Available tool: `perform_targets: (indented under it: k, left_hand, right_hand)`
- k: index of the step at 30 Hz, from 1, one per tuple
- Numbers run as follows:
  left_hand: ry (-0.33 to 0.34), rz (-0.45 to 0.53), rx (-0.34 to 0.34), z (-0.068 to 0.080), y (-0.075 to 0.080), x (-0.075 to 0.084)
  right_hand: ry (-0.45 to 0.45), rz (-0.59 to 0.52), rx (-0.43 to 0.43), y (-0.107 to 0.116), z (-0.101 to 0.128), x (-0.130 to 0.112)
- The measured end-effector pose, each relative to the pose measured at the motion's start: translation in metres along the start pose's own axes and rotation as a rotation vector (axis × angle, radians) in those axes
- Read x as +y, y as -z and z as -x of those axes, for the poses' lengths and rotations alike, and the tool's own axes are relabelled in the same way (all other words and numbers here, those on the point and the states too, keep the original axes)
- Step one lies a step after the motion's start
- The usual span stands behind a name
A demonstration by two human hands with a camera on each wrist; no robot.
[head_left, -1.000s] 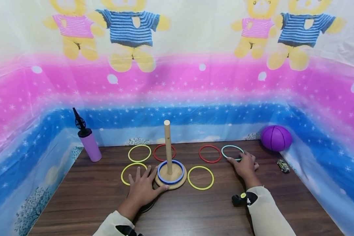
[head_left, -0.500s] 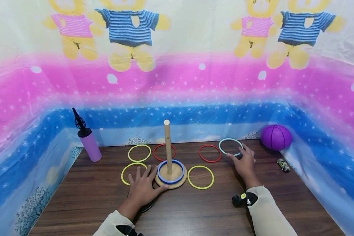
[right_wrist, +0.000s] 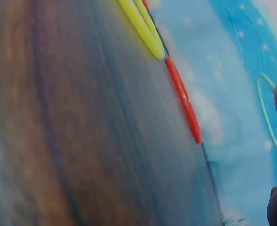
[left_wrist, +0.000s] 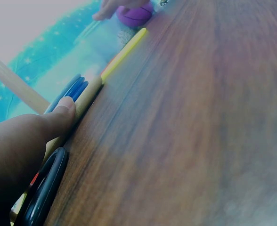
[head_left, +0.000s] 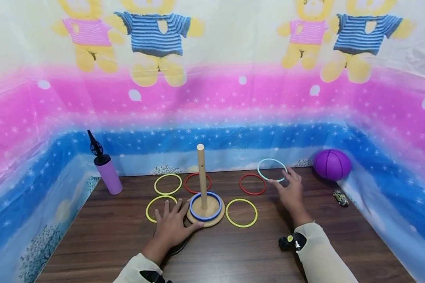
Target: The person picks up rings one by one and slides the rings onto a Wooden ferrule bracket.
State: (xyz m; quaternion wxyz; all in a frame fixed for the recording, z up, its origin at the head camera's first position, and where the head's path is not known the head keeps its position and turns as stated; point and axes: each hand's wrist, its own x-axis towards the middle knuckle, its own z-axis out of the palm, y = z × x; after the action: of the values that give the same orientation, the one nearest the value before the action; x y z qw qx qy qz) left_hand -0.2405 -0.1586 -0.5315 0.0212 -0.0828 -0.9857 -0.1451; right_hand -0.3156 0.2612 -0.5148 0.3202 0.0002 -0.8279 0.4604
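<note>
Teal ring (head_left: 272, 169) off wooden table (head_left: 233, 251)

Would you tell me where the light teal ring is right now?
In the head view the light teal ring is at the far right of the table, held tilted by the right hand, between the red ring and the purple ball.
</note>
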Motion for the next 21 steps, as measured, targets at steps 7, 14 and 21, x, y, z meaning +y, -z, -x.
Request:
perform_targets:
  k: [7,14,21]
  left_hand:
    - [-0.008,0.011,0.0,0.0,-0.002,0.003]
    - [0.0,0.006,-0.002,0.001,-0.003,0.002]
    - [0.0,0.003,0.012,0.001,-0.001,0.0]
  right_hand:
    - [0.049,-0.077,0.018,-0.001,0.001,-0.039]
    - [0.082,-0.183,-0.015,-0.005,-0.001,-0.08]
    - [0.083,-0.229,-0.071,-0.015,-0.005,-0.111]
